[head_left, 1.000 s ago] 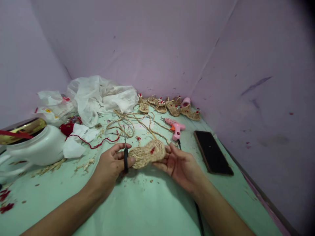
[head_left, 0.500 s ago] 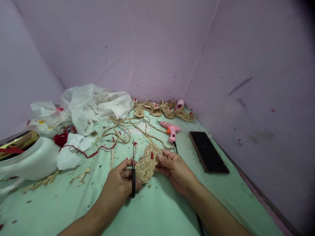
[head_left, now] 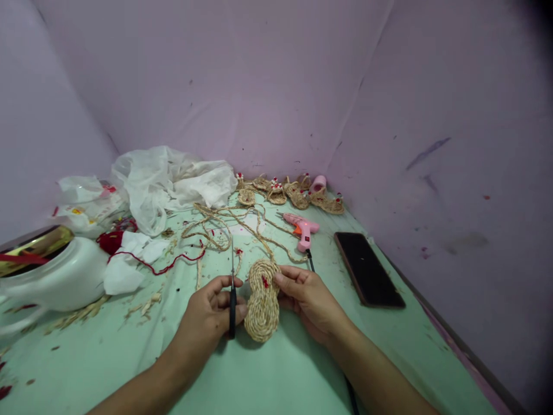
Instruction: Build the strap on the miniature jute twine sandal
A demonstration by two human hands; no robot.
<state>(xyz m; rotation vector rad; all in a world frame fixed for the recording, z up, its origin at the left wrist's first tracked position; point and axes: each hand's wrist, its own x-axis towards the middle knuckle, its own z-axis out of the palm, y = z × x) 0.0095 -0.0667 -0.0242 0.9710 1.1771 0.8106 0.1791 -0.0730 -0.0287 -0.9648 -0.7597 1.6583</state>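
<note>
My left hand (head_left: 211,320) is closed around black-handled scissors (head_left: 232,288), whose blades point away from me. Its thumb also touches the left edge of a small braided jute sole (head_left: 262,300) shaped like a figure eight, with a red speck on top. My right hand (head_left: 309,300) pinches the sole's right edge with thumb and fingers. The sole lies lengthwise, just above the green table (head_left: 276,374). A jute braid (head_left: 242,222) runs from the sole's far end toward the back.
A pink glue gun (head_left: 303,227) and a black phone (head_left: 367,268) lie to the right. Several small jute sandals (head_left: 294,195) line the back wall. White plastic bags (head_left: 168,181), red yarn (head_left: 164,266) and a white jar (head_left: 64,276) sit at the left.
The sole has turned from lying crosswise to pointing lengthwise away from me, and both hands have drawn it nearer. The scissors stay in my left hand.
</note>
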